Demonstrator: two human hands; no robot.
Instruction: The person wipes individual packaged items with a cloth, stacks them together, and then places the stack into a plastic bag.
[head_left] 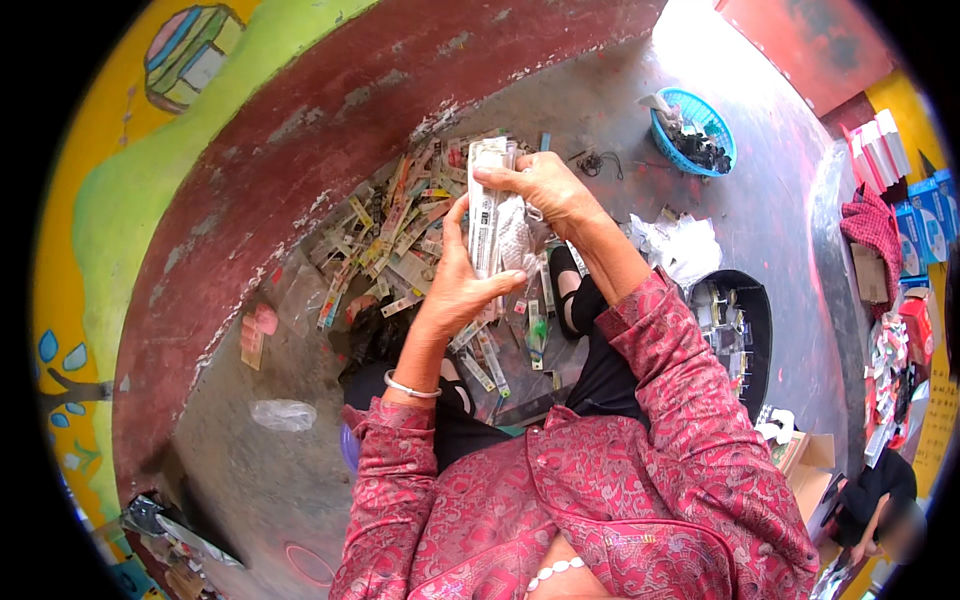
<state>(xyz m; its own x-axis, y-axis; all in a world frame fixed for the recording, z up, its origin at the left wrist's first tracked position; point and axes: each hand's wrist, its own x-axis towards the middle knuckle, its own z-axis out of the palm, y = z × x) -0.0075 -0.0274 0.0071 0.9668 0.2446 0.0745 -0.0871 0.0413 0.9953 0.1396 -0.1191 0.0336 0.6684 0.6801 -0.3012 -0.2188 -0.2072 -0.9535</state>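
Both my hands are raised in front of me, closed around a long narrow white package (484, 225) with dark print on its face. My left hand (462, 275) grips its lower part from the left, thumb reaching across to the right. My right hand (545, 190) pinches the upper end, thumb on the front. A white textured bundle (515, 232), perhaps a cord or net, shows beside the package under my right hand; its kind is unclear. Behind and below lies a wide heap of slim printed packages (395, 225) on the floor.
A blue basket (728, 140) with dark items stands at the far right. White plastic bags (680, 243) and a black tub (755, 330) of small packages sit to the right. A clear bag (283, 415) lies left. Another person (880, 505) is at the lower right.
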